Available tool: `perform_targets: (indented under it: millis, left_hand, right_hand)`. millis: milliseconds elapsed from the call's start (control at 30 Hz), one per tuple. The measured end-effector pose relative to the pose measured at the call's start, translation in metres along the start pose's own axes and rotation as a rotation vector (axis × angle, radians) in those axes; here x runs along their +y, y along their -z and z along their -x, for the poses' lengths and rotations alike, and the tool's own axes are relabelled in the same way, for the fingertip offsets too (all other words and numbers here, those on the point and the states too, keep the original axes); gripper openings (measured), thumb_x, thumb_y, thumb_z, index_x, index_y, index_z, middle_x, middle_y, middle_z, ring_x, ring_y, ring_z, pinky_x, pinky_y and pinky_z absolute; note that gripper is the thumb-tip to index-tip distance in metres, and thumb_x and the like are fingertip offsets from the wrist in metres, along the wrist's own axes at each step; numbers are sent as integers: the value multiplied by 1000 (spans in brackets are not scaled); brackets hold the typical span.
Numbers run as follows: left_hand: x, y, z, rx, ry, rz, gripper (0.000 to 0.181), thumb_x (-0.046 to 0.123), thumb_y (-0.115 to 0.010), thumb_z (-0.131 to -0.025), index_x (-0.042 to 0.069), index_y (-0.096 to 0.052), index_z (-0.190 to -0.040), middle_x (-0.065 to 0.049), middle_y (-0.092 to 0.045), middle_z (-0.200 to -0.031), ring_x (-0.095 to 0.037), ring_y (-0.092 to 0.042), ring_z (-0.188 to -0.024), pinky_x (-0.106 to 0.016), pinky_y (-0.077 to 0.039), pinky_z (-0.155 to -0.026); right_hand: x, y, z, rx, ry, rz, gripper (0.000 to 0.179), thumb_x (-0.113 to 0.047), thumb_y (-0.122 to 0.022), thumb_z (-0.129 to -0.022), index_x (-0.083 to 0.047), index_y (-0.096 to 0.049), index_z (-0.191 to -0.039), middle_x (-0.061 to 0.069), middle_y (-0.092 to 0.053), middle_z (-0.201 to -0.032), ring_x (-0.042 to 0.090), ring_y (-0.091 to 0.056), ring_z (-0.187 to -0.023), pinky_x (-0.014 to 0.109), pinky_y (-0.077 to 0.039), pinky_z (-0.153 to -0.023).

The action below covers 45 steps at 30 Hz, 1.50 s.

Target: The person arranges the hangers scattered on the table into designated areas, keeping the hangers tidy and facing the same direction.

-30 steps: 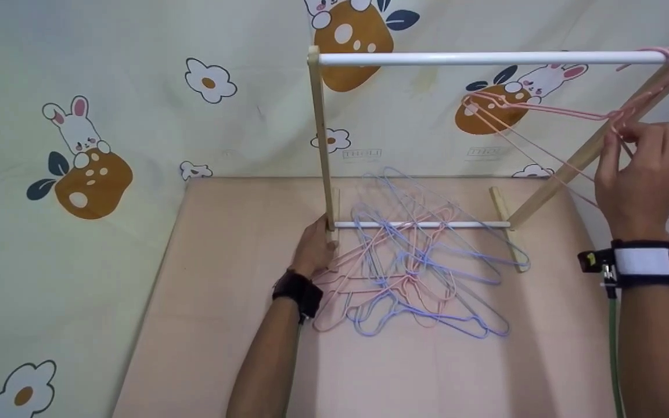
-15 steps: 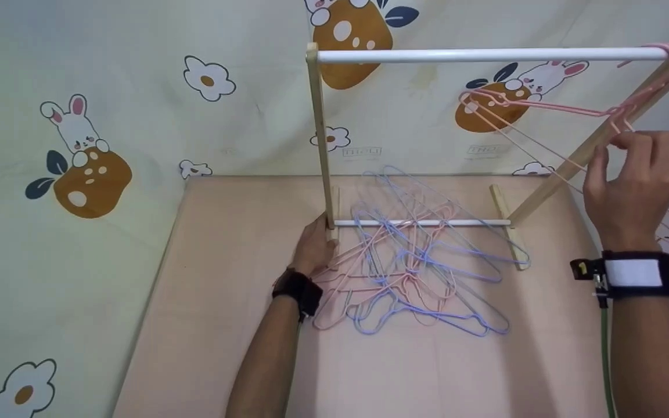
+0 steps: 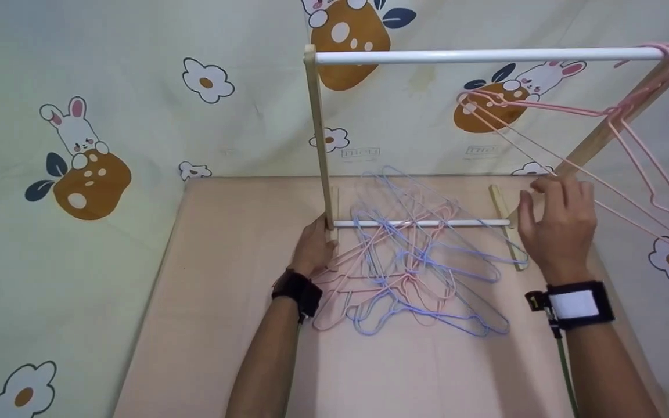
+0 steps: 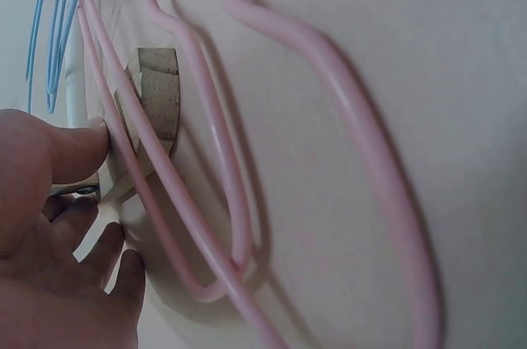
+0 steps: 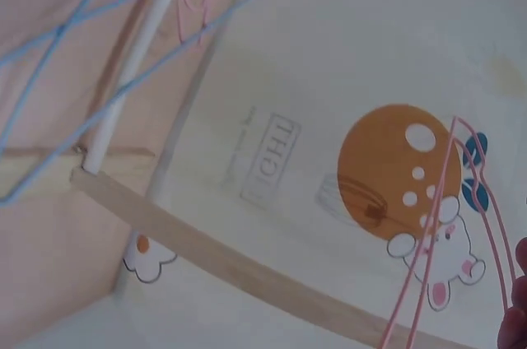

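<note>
My left hand (image 3: 312, 248) grips the foot of the left wooden post (image 3: 321, 139) of a clothes rack with a white top rod (image 3: 485, 56). In the left wrist view, thumb and fingers close around the wood beside its base block (image 4: 159, 94). My right hand (image 3: 561, 232) is raised in front of the right post, fingers loosely bent and holding nothing. Pink hangers (image 3: 567, 108) hang by their hooks at the rod's right end. Below, between the posts, lies a tangled pile of blue hangers (image 3: 439, 315) and pink hangers (image 3: 410, 278).
A white lower bar (image 3: 479, 223) joins the posts near the table (image 3: 207, 325), and the pile overlaps it. Behind stands a patterned cloth backdrop (image 3: 241, 133) with rabbits and flowers. Cables run along both forearms from the wrist straps.
My right hand has let go of the hanging pink hangers and moved down and left, toward the pile. My left hand keeps its hold on the post.
</note>
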<state>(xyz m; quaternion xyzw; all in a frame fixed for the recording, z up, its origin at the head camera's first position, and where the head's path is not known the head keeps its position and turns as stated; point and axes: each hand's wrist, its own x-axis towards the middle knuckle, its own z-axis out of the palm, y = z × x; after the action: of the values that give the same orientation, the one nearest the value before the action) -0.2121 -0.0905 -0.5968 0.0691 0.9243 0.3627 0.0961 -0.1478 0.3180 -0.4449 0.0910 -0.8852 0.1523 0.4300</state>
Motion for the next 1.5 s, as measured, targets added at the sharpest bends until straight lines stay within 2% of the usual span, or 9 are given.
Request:
perform_targets:
  millis: [167, 367, 467, 600, 767, 900, 1033, 1300, 1500]
  left_hand:
    - [1, -1, 3, -17, 9, 5, 72, 10, -63, -111, -2, -25, -171, -28, -38, -170, -43, -31, -160, -49, -29, -130]
    - [1, 0, 2, -23, 28, 1, 73, 11, -62, -111, -1, -24, -172, -27, -36, -172, -41, -29, -161, -47, -27, -131]
    - [2, 0, 2, -24, 30, -3, 73, 11, -62, -111, -2, -24, -171, -27, -36, -172, -41, -30, -161, -47, -26, -131]
    - [3, 0, 3, -26, 24, -18, 73, 12, -63, -111, -4, -24, -171, -28, -36, -171, -43, -31, -161, -47, -26, -131]
    - [2, -1, 2, -25, 20, -24, 73, 12, -63, -111, -3, -24, -171, -29, -36, -171, -42, -31, -161, -47, -26, -131]
    - [2, 0, 2, -20, 19, -9, 72, 11, -64, -111, -2, -25, -171, -30, -36, -171, -43, -31, -160, -48, -28, -130]
    - [3, 1, 3, -15, 7, 2, 72, 10, -64, -111, -4, -26, -170, -30, -37, -170, -44, -31, -160, -49, -28, -130]
    - [3, 1, 3, 18, -42, 4, 72, 5, -66, -108, -8, -28, -168, -30, -44, -166, -46, -37, -157, -51, -28, -130]
    - [3, 1, 2, 19, -32, 15, 72, 4, -66, -107, -9, -29, -168, -31, -45, -165, -47, -38, -156, -52, -29, -130]
  right_hand:
    - [-16, -22, 31, -31, 21, -96, 17, -6, -73, -99, 8, -68, -106, 24, -66, -100, 46, -58, -87, 56, -49, -70]
    - [-42, -48, 75, -133, 29, -161, 15, -1, -76, -95, 4, -68, -107, 18, -65, -94, 37, -63, -81, 50, -55, -66]
    - [-57, -60, 100, -189, 35, -195, 17, 2, -79, -92, 2, -69, -107, 14, -65, -91, 31, -64, -78, 44, -56, -61]
    - [-74, -75, 132, -252, 26, -237, 22, 4, -83, -89, 1, -70, -107, 11, -66, -90, 26, -66, -77, 40, -57, -61]
    - [-90, -86, 158, -289, -7, -253, 23, 1, -86, -88, 0, -71, -105, 6, -63, -85, 24, -63, -73, 40, -56, -61]
    - [-97, -91, 170, -298, -58, -233, 23, -3, -88, -88, 2, -73, -104, 6, -64, -79, 23, -62, -65, 42, -55, -57]
    - [-101, -94, 176, -310, -91, -200, 25, -5, -89, -88, 6, -76, -105, 14, -71, -81, 27, -67, -61, 47, -59, -57]
    - [-100, -99, 178, -350, -110, -198, 22, -4, -89, -90, 7, -78, -106, 22, -79, -94, 42, -78, -78, 53, -63, -65]
    - [-99, -101, 173, -416, -119, -175, 17, -4, -87, -92, 6, -77, -102, 20, -77, -87, 42, -76, -73, 54, -62, -61]
